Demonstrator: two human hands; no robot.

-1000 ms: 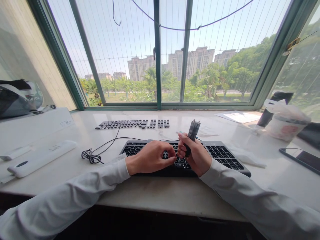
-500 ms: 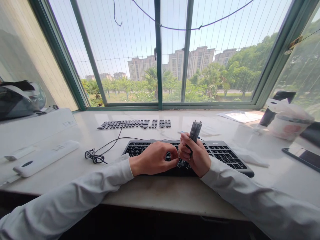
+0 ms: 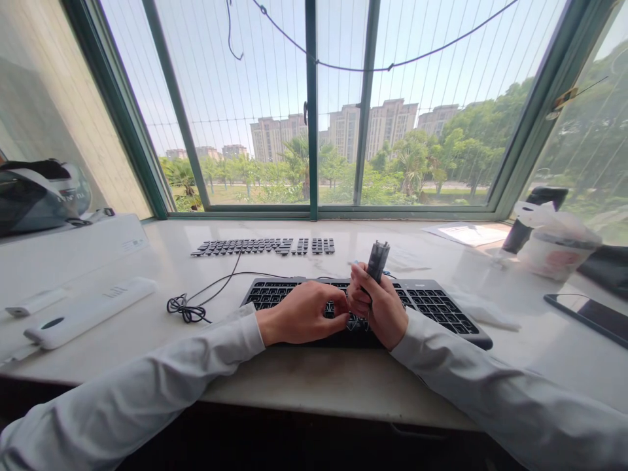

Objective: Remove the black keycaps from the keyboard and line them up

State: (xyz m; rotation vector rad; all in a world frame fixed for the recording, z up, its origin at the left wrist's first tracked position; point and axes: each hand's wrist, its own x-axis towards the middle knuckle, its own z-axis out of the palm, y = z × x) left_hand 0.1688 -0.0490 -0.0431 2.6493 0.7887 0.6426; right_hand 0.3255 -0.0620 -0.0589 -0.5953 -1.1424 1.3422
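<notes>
A black keyboard [image 3: 444, 307] with its keycaps off lies in front of me, bare key sockets showing. Over its middle, my right hand [image 3: 380, 306] is wrapped round a dark grey handheld tool [image 3: 377, 260], held nearly upright with small prongs at the top. Thin wire-like loops show below that hand, close to the keys. My left hand [image 3: 307, 313] rests over the keyboard's left-middle part, fingers curled and thumb drawn towards them beside my right hand. Whatever its fingertips hold, if anything, cannot be made out. Removed black keycaps [image 3: 262, 246] lie in rows behind the keyboard.
A coiled black cable [image 3: 189, 310] lies left of the keyboard. Further left are a long white device [image 3: 93, 311] and a white box [image 3: 118, 234]. On the right are a phone [image 3: 591, 314], a bagged tub [image 3: 557, 252], a paper [image 3: 468, 233] and a clear plastic bag [image 3: 485, 311].
The view has shifted slightly. Both hands keep nearly the same pose over the keyboard, and the dark grey tool stays in my right hand.
</notes>
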